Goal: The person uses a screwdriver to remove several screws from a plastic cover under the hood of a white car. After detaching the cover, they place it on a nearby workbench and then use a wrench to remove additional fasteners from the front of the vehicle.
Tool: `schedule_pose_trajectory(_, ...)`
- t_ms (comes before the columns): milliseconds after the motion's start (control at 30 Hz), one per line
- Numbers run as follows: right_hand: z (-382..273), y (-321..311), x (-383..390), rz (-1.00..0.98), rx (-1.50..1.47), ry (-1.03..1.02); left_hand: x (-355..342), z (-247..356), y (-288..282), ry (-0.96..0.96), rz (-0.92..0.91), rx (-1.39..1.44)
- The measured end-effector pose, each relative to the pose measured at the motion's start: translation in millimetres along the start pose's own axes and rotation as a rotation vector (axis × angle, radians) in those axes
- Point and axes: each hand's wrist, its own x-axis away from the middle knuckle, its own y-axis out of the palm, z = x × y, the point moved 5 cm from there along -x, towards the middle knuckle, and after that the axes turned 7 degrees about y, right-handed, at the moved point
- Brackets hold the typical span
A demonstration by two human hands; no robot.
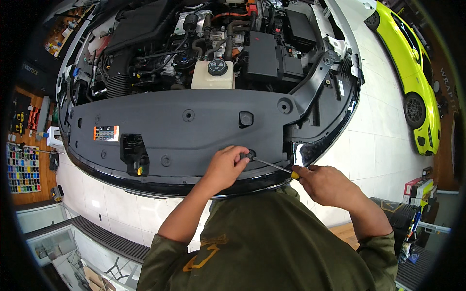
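Observation:
My right hand (327,184) is closed around the yellow handle of a screwdriver (273,165). Its thin metal shaft runs left to a round recess near the front edge of a black plastic cover panel (218,127). At that recess, my left hand (225,167) has its thumb and fingertips pinched on a small dark clip (250,155), beside the screwdriver's tip. Fingers partly hide the clip, so how far it stands out of the panel cannot be made out. Other round fastener spots, such as a recessed one (188,115), dot the panel.
Beyond the panel lies the open engine bay, with a pale reservoir (201,77) under a black cap and a black box (262,56). A square opening (134,153) breaks the panel at left. A lime-green car (412,72) is parked at right. A black bin (395,216) stands at lower right.

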Motion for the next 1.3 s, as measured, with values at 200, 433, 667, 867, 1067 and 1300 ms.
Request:
schedule_pose_trajectory(200, -1, 11, 2, -0.012, -0.141, 0.02, -2, 8, 19, 0.101, -0.036, -0.29)
schedule_pose_trajectory(433, 17, 32, 0, 0.047, -0.133, 0.052, -5, 3, 17, 0.094, -0.053, -0.237)
schedule_pose_trajectory(667, 31, 52, -1, 0.148, -0.068, -0.02, -1, 11, 14, 0.04, -0.137, -0.333)
schedule_pose_trajectory(867, 28, 46, 4, 0.111, -0.168, -0.009, -5, 13, 16, 0.055, -0.175, -0.33)
schedule_pose_trajectory(1067, -5, -20, -1, -0.052, 0.197, -0.038, -13, 15, 16, 0.07, -0.208, -0.389)
schedule_pose_trajectory(1300, -28, -63, -37, -0.194, 0.419, -0.169, -13, 13, 16, 0.098, -0.22, -0.403)
